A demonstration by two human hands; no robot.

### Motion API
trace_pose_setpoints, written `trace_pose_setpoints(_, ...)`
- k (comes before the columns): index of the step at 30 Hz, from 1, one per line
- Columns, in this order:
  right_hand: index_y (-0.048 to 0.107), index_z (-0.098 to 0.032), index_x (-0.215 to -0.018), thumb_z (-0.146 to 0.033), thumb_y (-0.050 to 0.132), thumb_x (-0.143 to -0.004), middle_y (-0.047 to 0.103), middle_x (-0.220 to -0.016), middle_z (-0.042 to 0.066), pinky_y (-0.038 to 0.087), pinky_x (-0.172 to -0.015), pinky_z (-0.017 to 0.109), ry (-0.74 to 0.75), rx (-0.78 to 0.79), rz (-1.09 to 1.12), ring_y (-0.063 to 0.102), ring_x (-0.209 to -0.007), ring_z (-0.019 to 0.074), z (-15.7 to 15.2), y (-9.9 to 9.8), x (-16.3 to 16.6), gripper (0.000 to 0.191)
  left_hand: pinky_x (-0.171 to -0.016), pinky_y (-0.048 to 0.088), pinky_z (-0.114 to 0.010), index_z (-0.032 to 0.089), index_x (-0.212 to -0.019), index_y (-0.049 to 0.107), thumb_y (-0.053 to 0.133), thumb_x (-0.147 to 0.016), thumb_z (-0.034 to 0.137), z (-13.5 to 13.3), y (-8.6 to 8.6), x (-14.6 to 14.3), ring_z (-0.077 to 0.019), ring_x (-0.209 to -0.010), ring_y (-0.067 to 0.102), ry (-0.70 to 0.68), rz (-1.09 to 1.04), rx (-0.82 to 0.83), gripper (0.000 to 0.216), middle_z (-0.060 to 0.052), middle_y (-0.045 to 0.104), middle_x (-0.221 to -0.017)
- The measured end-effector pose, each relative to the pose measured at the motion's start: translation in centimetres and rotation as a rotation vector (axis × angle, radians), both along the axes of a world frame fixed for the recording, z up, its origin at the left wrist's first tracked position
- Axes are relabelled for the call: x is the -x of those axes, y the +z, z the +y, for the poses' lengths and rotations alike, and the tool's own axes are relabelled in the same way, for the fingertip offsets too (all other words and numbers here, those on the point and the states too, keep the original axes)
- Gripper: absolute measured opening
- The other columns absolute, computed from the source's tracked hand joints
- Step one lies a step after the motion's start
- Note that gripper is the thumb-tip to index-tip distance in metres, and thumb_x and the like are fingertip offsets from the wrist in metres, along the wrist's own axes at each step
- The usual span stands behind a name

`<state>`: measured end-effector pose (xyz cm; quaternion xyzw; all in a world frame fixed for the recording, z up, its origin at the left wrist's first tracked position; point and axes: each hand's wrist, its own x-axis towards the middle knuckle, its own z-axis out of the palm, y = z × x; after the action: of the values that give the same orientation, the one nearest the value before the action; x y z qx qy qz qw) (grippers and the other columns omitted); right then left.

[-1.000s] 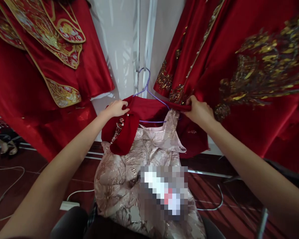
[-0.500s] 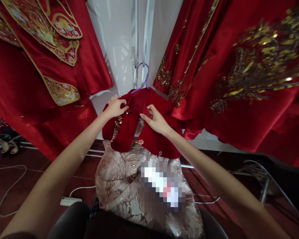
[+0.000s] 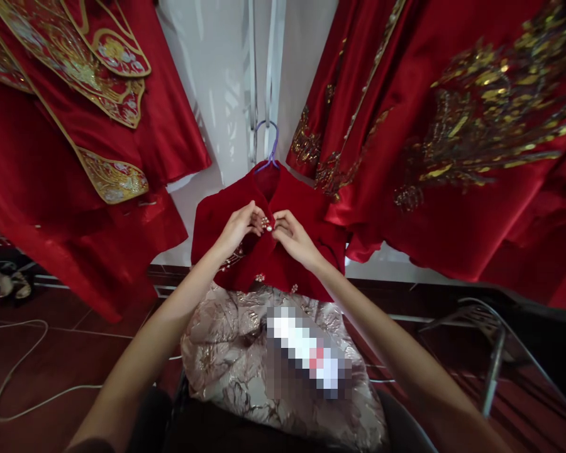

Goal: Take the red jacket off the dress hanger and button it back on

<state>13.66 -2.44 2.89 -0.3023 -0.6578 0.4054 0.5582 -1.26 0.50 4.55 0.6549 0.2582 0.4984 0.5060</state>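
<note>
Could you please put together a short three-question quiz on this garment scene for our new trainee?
1. True or false: both hands meet at the front of the red jacket.
2. What colour is the hanger?
3. Under the jacket hangs: A) pale brocade dress B) blue coat C) a towel.

Key: 1 true: left hand and right hand pinch its pearl fastening. 2 purple. 3 A.

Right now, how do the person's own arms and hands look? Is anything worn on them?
Both forearms are bare up to the bottom edge of the picture: no sleeves or gloves show. The left hand and the right hand show no rings, watch or bracelet. Both arms are slim, and no markings are visible.
</note>
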Motion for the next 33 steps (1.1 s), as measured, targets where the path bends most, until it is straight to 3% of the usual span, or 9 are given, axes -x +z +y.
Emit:
trace_pose_setpoints(3, 0.052, -0.023, -0.092, -0.024, 0.056, -0.072, 0.054, -0.081, -0.003, 0.045, -0.07, 0.024, 0.05, 0.095, 0.136, 0.053, -0.072, 0.0097, -0.1, -0.4, -0.7, 0.02, -0.071, 0.048, -0.026, 0.015, -0.087, 0.055, 0.051, -0.08, 0.027, -0.7, -0.5, 0.4, -0.0112, -0.073, 0.058, -0.023, -0.086, 0.066, 0.015, -0.003, 0.058, -0.083)
trace_pose_setpoints(7, 0.056, -0.021, -0.092, -0.03, 0.059, -0.075, 0.058, -0.078, -0.001, 0.047, -0.072, 0.028, 0.08, 0.067, 0.125, 0.056, -0.069, 0.0109, -0.3, -0.4, -1.1, 0.02, -0.078, 0.047, -0.023, 0.019, -0.092, 0.053, 0.056, -0.073, 0.013, -1.2, -1.8, 0.2, -0.0106, -0.086, 0.057, 0.12, -0.011, -0.091, 0.021, -0.001, 0.058, -0.091)
trace_pose_setpoints(15, 0.055, -0.02, -0.093, -0.041, 0.068, -0.07, 0.058, -0.082, 0.001, 0.051, -0.076, 0.032, -0.05, -0.02, 0.033, 0.058, -0.072, 0.012, 0.0, -0.2, -0.8, 0.034, -0.061, 0.047, -0.021, 0.019, -0.087, 0.044, 0.061, -0.069, 0.017, -0.6, -2.2, -0.4, -0.0079, -0.066, 0.056, 0.441, 0.15, -0.29, 0.025, -0.001, 0.055, -0.084)
trace_pose_setpoints(18, 0.053, -0.02, -0.092, -0.043, 0.066, -0.071, 0.058, -0.081, 0.001, 0.052, -0.074, 0.032, -0.09, -0.042, 0.007, 0.057, -0.073, 0.0125, 0.5, -0.5, -0.7, 0.034, -0.062, 0.046, -0.02, 0.019, -0.083, 0.046, 0.054, -0.075, 0.017, -1.2, -1.7, -0.2, -0.0082, -0.066, 0.056, 0.385, 0.32, -0.427, 0.011, 0.0, 0.057, -0.078)
trace_pose_setpoints(22, 0.053, -0.02, -0.091, -0.039, 0.066, -0.072, 0.059, -0.084, 0.002, 0.052, -0.073, 0.03, -0.145, -0.081, -0.024, 0.058, -0.077, 0.0131, 0.8, -0.6, -0.6, 0.03, -0.064, 0.046, -0.021, 0.02, -0.083, 0.048, 0.051, -0.076, 0.015, -1.8, -0.8, 0.1, -0.0095, -0.067, 0.057, 0.364, 0.479, -0.569, 0.01, 0.002, 0.059, -0.076)
trace_pose_setpoints(29, 0.054, -0.02, -0.092, -0.037, 0.063, -0.075, 0.062, -0.088, 0.003, 0.052, -0.072, 0.029, -0.263, -0.175, -0.047, 0.061, -0.076, 0.0125, 0.4, -0.5, 0.0, 0.026, -0.062, 0.047, -0.023, 0.019, -0.084, 0.05, 0.052, -0.078, 0.021, -2.1, -0.3, 0.3, -0.0108, -0.066, 0.059, 0.396, 0.512, -0.56, 0.007, 0.0, 0.062, -0.076)
trace_pose_setpoints(33, 0.056, -0.019, -0.093, -0.039, 0.062, -0.075, 0.062, -0.088, 0.003, 0.053, -0.072, 0.03, -0.248, -0.158, -0.075, 0.062, -0.076, 0.0138, 0.1, -0.3, -0.2, 0.027, -0.059, 0.047, -0.023, 0.019, -0.083, 0.052, 0.053, -0.081, 0.031, -2.4, -0.1, 0.3, -0.0109, -0.063, 0.059, 0.4, 0.499, -0.543, 0.012, 0.0, 0.063, -0.073)
